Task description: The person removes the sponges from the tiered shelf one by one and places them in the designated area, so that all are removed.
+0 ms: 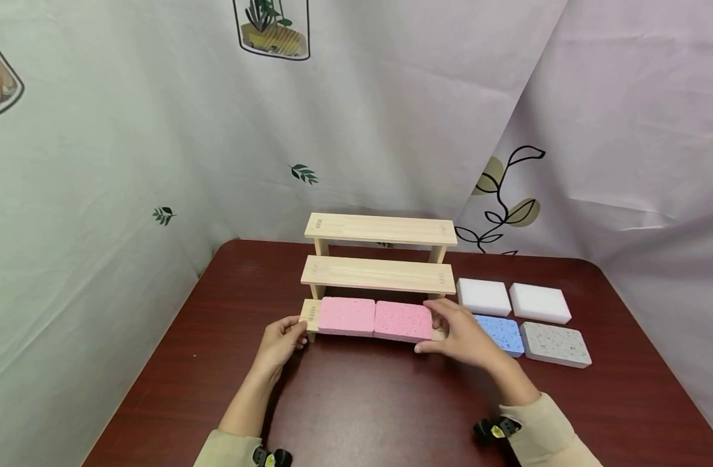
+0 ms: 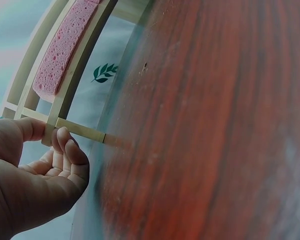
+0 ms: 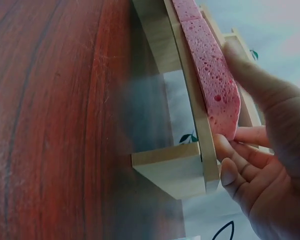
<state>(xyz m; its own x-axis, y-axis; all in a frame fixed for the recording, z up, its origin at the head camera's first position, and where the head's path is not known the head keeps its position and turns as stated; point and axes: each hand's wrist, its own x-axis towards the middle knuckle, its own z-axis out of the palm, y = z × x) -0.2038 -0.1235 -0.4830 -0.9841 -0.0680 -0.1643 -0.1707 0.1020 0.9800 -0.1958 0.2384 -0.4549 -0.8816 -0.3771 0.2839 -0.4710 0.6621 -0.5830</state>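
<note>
A three-tier wooden shelf stand (image 1: 380, 272) is on the table. Two pink sponges, a left one (image 1: 347, 316) and a right one (image 1: 403, 321), lie end to end on its lowest tier. My left hand (image 1: 279, 344) pinches the left end of that tier, thumb above and fingertips below in the left wrist view. My right hand (image 1: 463, 332) holds the right pink sponge by its outer end, thumb at the front edge and a finger at the back corner. In the right wrist view, this sponge (image 3: 212, 75) shows its porous side, and curled fingers touch its end.
Right of the stand lie two white sponges (image 1: 483, 296) (image 1: 540, 303), with a blue sponge (image 1: 501, 335) and a grey sponge (image 1: 555, 344) in front of them. The dark red wooden table (image 1: 356, 402) meets a patterned cloth backdrop (image 1: 368, 117) behind.
</note>
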